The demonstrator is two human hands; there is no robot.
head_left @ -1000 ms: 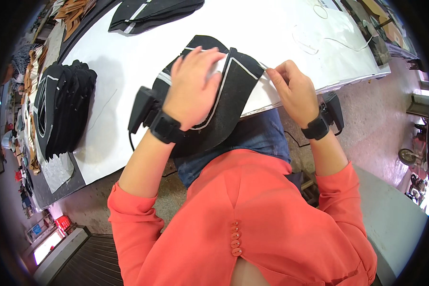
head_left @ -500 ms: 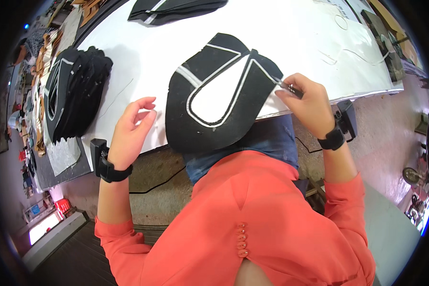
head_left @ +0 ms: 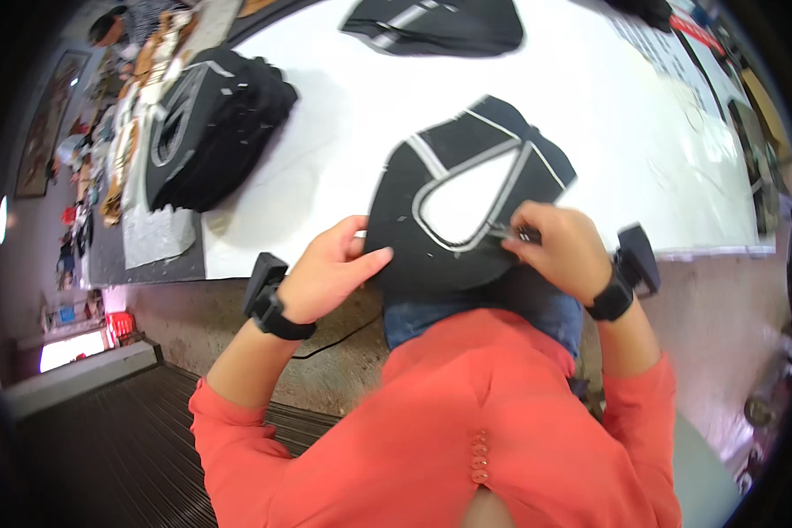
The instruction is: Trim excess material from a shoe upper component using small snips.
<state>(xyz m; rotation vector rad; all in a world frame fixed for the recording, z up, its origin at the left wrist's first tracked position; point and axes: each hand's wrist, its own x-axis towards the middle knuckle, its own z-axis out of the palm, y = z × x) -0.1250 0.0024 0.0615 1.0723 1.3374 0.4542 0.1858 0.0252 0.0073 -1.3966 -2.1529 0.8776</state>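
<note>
In front of me a black fabric shoe-upper piece [head_left: 394, 224] with white-grey lines and a teardrop opening lies flat on the white table, its near edge reaching the table's front edge. My left hand [head_left: 330, 268] is at its left edge, thumb and forefinger apart, the thumb tip touching or just over the black fabric. My right hand [head_left: 565, 251] is closed around a slim tool [head_left: 526, 235] with a dark handle and pale metal tip. The tip is over the lower right rim of the opening; blur hides whether it touches.
A thick stack of similar black pieces [head_left: 224, 132] stands at the left on the white table [head_left: 326, 114]. More black pieces [head_left: 436, 25] lie at the far side. A cluttered strip with brown and white scraps [head_left: 132, 132] runs along the left, near another person [head_left: 110, 31].
My right hand has moved the tool from the piece's outer right edge to the opening's lower rim. My left hand has come in to the piece's left edge. The whole view has shifted.
</note>
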